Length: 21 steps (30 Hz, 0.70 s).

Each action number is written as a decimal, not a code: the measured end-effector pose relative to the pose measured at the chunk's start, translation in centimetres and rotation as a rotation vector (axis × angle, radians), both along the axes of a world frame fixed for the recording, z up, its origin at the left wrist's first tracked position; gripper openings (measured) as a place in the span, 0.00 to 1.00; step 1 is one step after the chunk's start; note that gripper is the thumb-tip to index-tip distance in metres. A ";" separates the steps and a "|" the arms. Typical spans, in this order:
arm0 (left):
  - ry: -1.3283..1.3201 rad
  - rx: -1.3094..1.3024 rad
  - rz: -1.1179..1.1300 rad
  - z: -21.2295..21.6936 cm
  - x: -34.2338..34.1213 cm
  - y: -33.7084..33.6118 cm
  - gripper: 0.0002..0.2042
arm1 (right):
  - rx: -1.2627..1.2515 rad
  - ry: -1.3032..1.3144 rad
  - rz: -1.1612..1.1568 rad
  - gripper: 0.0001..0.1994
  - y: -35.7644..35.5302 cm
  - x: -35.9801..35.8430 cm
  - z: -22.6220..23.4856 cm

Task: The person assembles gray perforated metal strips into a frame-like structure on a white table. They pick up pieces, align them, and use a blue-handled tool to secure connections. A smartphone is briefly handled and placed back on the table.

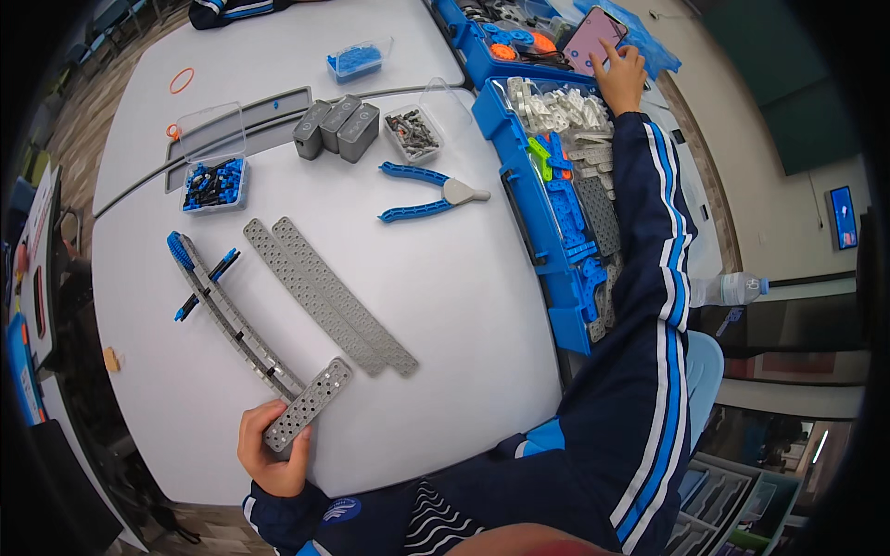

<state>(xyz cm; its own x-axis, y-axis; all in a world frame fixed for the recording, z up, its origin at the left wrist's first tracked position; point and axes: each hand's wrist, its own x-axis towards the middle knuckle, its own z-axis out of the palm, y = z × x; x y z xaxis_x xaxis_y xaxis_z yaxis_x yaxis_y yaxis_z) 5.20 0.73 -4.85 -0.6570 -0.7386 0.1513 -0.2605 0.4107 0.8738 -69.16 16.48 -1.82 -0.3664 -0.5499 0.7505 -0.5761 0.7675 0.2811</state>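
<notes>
My left hand (274,451) grips a short grey perforated plate (310,404) at the table's near edge, its thumb and fingers pinching the lower end. From that plate a long grey beam assembly (232,320) stretches away to the far left, with blue and black pins sticking out sideways and a blue part at its tip. My right hand (623,80) reaches to the upper right, its fingers apart on the lit pink screen of a phone (591,42). The phone leans over a blue parts box. Two long grey perforated plates (329,296) lie side by side right of the assembly.
Blue-handled pliers (428,193) lie beyond the plates. Small clear boxes of blue-black pins (214,185), grey pins (414,133) and blue pieces (360,61) stand farther back, near grey blocks (337,127). A blue organizer (508,139) of parts lines the right edge. Another person's sleeve (232,9) shows at the far side.
</notes>
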 end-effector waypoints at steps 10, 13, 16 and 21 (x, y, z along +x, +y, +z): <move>-0.007 0.007 0.011 -0.3 -0.2 -0.1 0.18 | -0.020 0.038 0.025 0.22 -0.5 -0.6 0.3; 0.005 0.007 0.010 -0.3 -0.3 -0.1 0.18 | -0.047 0.047 -0.004 0.23 -0.6 -1.0 0.5; 0.001 0.008 0.010 -0.3 -0.3 -0.1 0.18 | -0.048 0.043 -0.018 0.24 -0.7 -1.4 0.5; -0.001 0.005 0.015 -0.3 -0.5 0.0 0.18 | -0.021 0.013 -0.075 0.25 -1.1 -1.9 0.8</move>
